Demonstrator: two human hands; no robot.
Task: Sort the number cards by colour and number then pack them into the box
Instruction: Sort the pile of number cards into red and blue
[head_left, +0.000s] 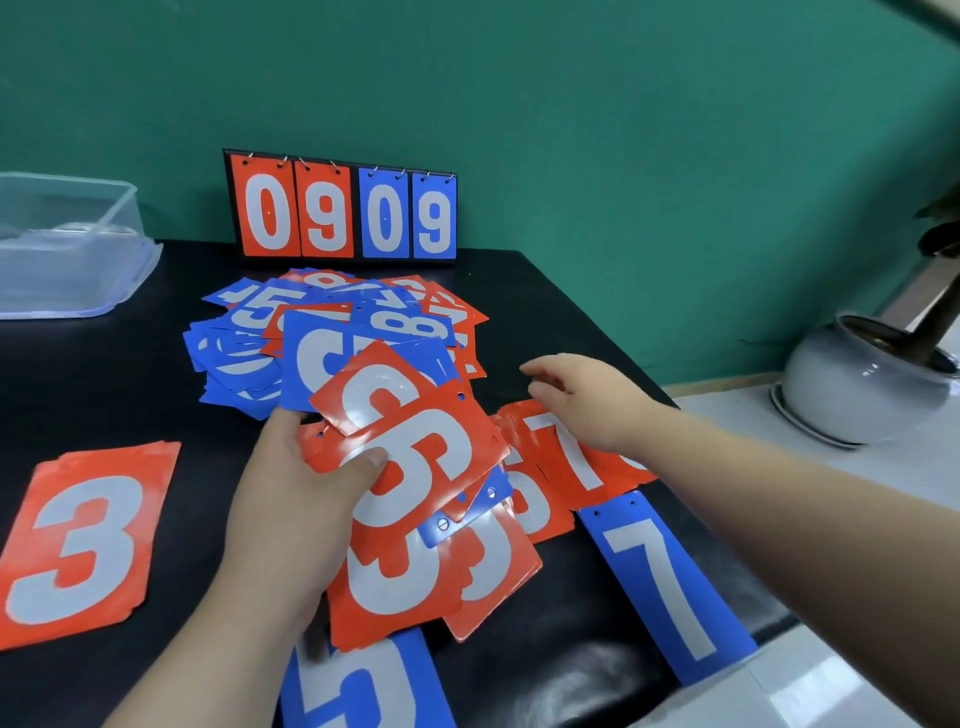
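My left hand grips a fanned stack of red and blue number cards, thumb pressed on the top red card. My right hand hovers open, fingers relaxed, above a red 7 card lying on the black table. A mixed pile of blue and red cards lies behind my hands. A red 3 card lies alone at the left. A blue 7 card lies at the right, and a blue card is at the front edge. The clear plastic box stands at the far left.
A scoreboard stand showing 0909 stands upright at the back of the black table, against a green wall. A grey plant pot sits on a white ledge to the right, beyond the table's edge.
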